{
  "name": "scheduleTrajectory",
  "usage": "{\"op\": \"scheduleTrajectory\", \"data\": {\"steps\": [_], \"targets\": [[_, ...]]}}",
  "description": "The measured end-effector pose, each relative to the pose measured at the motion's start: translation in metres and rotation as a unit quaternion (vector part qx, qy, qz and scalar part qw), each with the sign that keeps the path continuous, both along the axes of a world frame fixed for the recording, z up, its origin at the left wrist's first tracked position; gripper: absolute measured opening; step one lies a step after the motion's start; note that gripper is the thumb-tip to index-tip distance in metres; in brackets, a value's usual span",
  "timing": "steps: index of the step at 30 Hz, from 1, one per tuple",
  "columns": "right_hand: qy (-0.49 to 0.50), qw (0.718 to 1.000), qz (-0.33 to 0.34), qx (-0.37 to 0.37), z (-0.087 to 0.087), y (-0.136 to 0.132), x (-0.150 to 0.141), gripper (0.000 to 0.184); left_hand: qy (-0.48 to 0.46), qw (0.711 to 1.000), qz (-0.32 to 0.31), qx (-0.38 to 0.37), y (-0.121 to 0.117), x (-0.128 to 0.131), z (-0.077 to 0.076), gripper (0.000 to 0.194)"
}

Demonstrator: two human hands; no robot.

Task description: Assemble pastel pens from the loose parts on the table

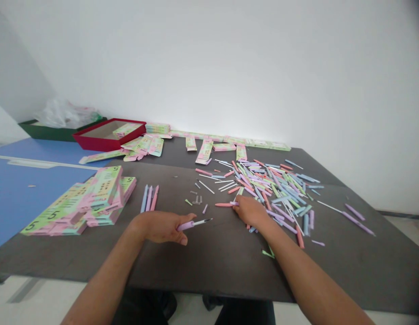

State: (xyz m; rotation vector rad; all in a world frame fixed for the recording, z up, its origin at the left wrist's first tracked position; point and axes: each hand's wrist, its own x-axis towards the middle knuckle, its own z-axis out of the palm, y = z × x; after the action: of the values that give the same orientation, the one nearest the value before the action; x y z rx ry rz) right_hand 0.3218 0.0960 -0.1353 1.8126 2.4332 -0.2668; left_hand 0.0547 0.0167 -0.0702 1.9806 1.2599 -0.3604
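Observation:
My left hand (167, 228) is closed around a lilac pen barrel (186, 225), with a white refill (203, 221) and its dark tip sticking out to the right. At the near left edge of a heap of pastel pen parts (263, 180), my right hand (249, 211) has its fingers pinched at a small lilac pen part (234, 203). A coral pen part (223, 205) lies just left of those fingertips. Three assembled-looking pens (149, 198), blue, lilac and pink, lie side by side beyond my left hand.
Stacked pastel boxes marked 5 (106, 189) stand at the left. Behind them are a red tray (108, 143) and a green tray (57, 132) with a plastic bag (69, 113). Flattened cartons (143, 146) lie farther back. A long lilac pen with refill (356, 222) lies right.

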Motion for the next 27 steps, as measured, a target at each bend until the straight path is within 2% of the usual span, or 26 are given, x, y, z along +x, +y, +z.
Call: {"op": "scheduleTrajectory", "data": {"steps": [6, 10, 15, 18, 21, 23, 25, 27], "targets": [[0.006, 1.0, 0.024, -0.007, 0.001, 0.005, -0.001, 0.018, -0.002, 1.0, 0.003, -0.009, 0.0, 0.0, 0.0, 0.079], [0.03, 0.999, 0.041, -0.004, 0.007, 0.006, 0.007, 0.015, -0.01, 1.0, -0.011, 0.012, -0.001, 0.0, -0.002, 0.075], [0.188, 0.98, 0.066, 0.004, 0.005, 0.012, 0.021, 0.01, 0.0, 1.0, -0.018, 0.019, -0.001, 0.001, -0.003, 0.071], [0.25, 0.966, 0.066, 0.007, 0.0, 0.015, 0.025, 0.017, 0.004, 1.0, -0.022, 0.02, -0.001, 0.002, -0.001, 0.067], [0.32, 0.943, 0.088, 0.035, 0.001, 0.017, 0.027, 0.025, 0.01, 0.999, -0.028, 0.016, -0.001, 0.002, 0.001, 0.067], [0.377, 0.921, 0.093, 0.038, 0.005, 0.015, 0.025, 0.024, 0.017, 0.999, -0.029, 0.014, -0.001, 0.003, 0.002, 0.07], [0.456, 0.887, 0.07, 0.016, 0.01, 0.009, 0.019, 0.021, 0.024, 0.999, -0.023, 0.014, -0.001, 0.003, 0.003, 0.07], [0.545, 0.838, 0.039, -0.006, 0.016, -0.002, 0.009, 0.018, 0.024, 0.999, -0.02, 0.012, 0.0, 0.003, 0.003, 0.063]]}}
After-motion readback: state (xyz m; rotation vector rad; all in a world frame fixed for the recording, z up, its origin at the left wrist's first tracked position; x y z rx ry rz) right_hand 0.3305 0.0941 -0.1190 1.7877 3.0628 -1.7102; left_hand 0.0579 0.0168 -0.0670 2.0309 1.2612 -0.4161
